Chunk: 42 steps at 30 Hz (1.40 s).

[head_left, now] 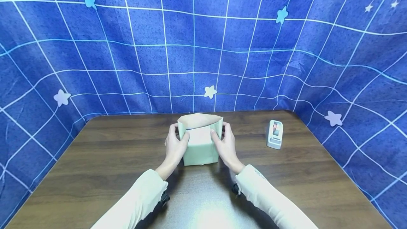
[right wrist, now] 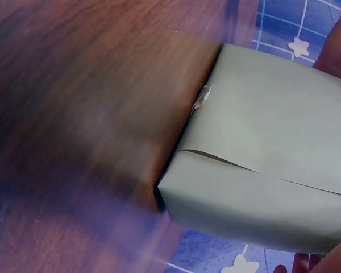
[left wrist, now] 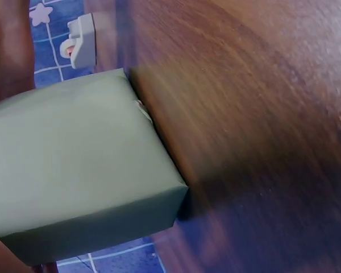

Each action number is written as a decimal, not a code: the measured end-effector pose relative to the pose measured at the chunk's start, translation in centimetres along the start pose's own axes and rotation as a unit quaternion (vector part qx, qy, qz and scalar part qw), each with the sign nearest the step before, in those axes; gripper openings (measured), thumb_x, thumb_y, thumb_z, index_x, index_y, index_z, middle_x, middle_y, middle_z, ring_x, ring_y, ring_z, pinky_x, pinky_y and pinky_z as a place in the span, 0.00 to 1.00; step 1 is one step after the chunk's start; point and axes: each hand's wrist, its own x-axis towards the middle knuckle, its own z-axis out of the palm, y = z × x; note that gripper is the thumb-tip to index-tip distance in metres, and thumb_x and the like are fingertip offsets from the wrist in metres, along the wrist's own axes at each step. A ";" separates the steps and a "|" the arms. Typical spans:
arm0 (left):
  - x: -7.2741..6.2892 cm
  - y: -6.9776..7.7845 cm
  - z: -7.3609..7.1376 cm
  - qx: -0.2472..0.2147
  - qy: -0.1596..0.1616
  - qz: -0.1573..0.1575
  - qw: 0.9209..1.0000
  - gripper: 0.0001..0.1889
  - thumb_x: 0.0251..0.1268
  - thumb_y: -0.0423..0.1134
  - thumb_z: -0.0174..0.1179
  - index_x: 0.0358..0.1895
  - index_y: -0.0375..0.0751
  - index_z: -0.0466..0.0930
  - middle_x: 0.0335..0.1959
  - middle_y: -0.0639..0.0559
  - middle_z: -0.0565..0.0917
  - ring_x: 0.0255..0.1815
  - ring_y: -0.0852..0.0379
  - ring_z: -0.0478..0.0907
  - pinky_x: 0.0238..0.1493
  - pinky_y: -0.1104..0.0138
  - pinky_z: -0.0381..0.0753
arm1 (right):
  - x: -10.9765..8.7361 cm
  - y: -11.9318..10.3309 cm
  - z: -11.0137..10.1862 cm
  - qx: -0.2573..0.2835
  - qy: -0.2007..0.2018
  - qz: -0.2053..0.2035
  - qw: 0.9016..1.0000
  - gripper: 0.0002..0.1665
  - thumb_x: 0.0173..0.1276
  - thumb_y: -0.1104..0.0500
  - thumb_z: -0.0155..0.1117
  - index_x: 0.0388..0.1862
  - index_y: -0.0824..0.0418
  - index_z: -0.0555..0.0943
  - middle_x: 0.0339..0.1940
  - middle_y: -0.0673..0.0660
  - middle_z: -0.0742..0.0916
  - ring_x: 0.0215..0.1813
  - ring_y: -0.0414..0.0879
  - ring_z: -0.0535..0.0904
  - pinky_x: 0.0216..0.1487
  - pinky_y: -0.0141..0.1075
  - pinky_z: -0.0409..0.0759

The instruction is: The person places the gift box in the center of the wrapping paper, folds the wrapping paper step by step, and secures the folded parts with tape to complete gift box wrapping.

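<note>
On the table (head_left: 124, 144): green box (head_left: 198, 154)
Left hand (head_left: 175, 147): fingers curled, gripping one side
Right hand (head_left: 226, 147): fingers curled, gripping the other
Well right: tape dispenser (head_left: 274, 135)

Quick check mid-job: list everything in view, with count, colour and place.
Table: 1, brown wood-grain, across the lower view.
Package: 1, pale green, centre of the head view, upper paper edges standing unclosed.
Tape dispenser: 1, white, on the table, right of the package.
Shiny scrap, perhaps tape: 1, clear, at the package's lower edge.
Backdrop: 1, blue with pale grid, behind the table.
Sleeves: 2, white, on the forearms.
Left hand: 1, bare, gripping the package's left side.
Right hand: 1, bare, gripping its right side.
</note>
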 end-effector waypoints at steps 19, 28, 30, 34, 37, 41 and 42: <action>0.4 0.5 0.9 0.028 0.031 -0.014 0.999 0.12 0.63 0.39 0.49 0.46 0.39 0.74 0.43 0.43 0.77 0.47 0.45 0.74 0.53 0.51 0.54 | 1.6 1.4 0.6 -0.033 0.053 0.021 0.998 0.11 0.60 0.63 0.57 0.43 0.62 0.72 0.37 0.59 0.81 0.35 0.47 0.76 0.36 0.36 0.75; 0.6 0.8 0.9 0.041 0.036 -0.016 0.998 0.12 0.61 0.35 0.49 0.46 0.38 0.74 0.40 0.41 0.77 0.47 0.43 0.74 0.52 0.51 0.55 | 1.6 1.4 0.8 -0.025 0.057 0.009 0.998 0.11 0.61 0.63 0.57 0.42 0.64 0.73 0.36 0.60 0.81 0.33 0.46 0.76 0.35 0.35 0.75; 0.7 0.9 0.9 0.046 0.036 -0.017 0.998 0.11 0.61 0.35 0.49 0.46 0.38 0.74 0.39 0.42 0.77 0.46 0.44 0.74 0.52 0.52 0.55 | 1.6 1.5 0.7 -0.024 0.054 0.009 0.998 0.11 0.62 0.61 0.57 0.42 0.64 0.73 0.36 0.60 0.81 0.33 0.46 0.76 0.35 0.35 0.75; 0.7 0.9 1.0 0.046 0.039 -0.015 0.998 0.10 0.61 0.35 0.50 0.45 0.38 0.75 0.39 0.42 0.77 0.45 0.44 0.74 0.51 0.52 0.55 | 1.6 1.6 0.7 -0.026 0.054 0.012 0.998 0.11 0.62 0.61 0.58 0.43 0.63 0.73 0.37 0.60 0.81 0.33 0.47 0.76 0.35 0.36 0.75; 0.6 0.9 1.0 0.043 0.041 -0.009 0.998 0.10 0.62 0.36 0.50 0.45 0.37 0.75 0.38 0.41 0.77 0.45 0.44 0.74 0.51 0.51 0.55 | 1.7 1.5 0.7 -0.027 0.055 0.021 0.998 0.11 0.61 0.63 0.58 0.43 0.64 0.73 0.38 0.60 0.82 0.35 0.48 0.77 0.37 0.36 0.76; 0.5 0.9 0.8 0.035 0.028 -0.010 0.999 0.13 0.64 0.39 0.49 0.49 0.39 0.74 0.41 0.42 0.77 0.46 0.44 0.74 0.53 0.51 0.54 | 1.7 1.4 0.8 -0.032 0.055 0.033 0.997 0.12 0.60 0.64 0.58 0.43 0.64 0.73 0.39 0.60 0.81 0.36 0.49 0.78 0.37 0.36 0.77; 0.5 0.8 0.8 0.030 0.023 -0.011 0.999 0.14 0.65 0.39 0.49 0.50 0.39 0.74 0.43 0.42 0.77 0.47 0.44 0.74 0.55 0.51 0.53 | 1.7 1.4 0.8 -0.034 0.055 0.035 0.997 0.12 0.60 0.64 0.58 0.43 0.64 0.73 0.39 0.60 0.81 0.36 0.49 0.78 0.36 0.36 0.77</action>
